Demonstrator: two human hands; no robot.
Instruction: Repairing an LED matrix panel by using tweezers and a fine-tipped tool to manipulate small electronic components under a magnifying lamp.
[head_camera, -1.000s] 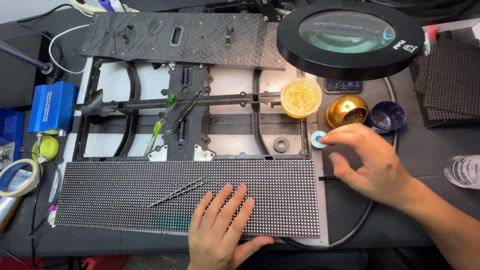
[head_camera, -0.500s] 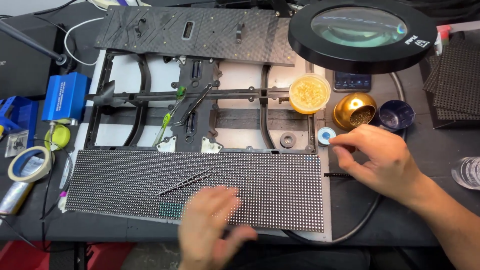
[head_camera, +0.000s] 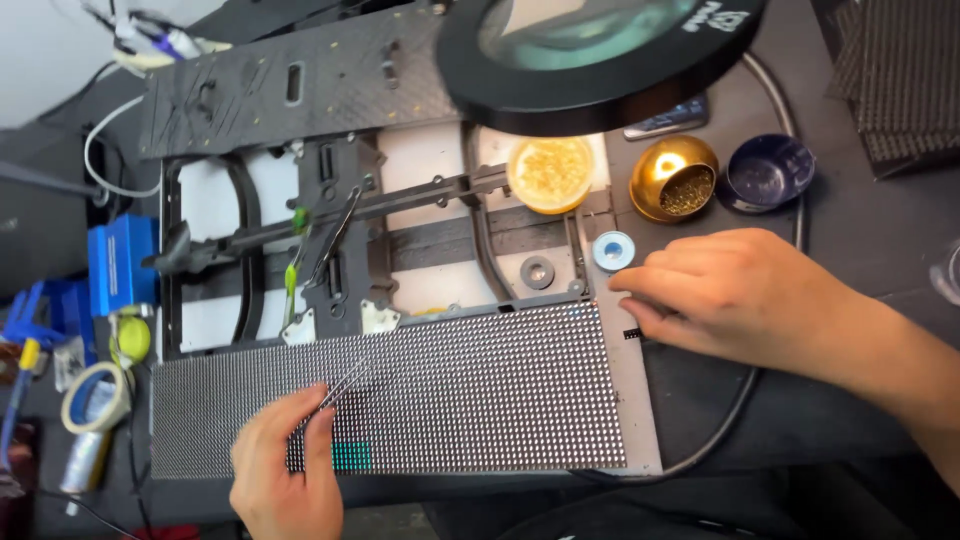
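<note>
My left hand (head_camera: 285, 470) pinches tweezers (head_camera: 340, 388) slanting far-right across the LED panel (head_camera: 470, 385); my right hand (head_camera: 730, 295), loosely curled and empty, rests right.

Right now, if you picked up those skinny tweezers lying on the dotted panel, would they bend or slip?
The tweezers look like thin metal, so probably stiff and light. Their smooth, narrow arms might slip between fingertips. They lie flat on the LED panel under the left hand, so they seem unlikely to roll.

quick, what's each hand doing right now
Left hand: closing on the tweezers atop the LED panel.
Right hand: curled, fingertips at the panel's right edge; grip unclear.
</note>
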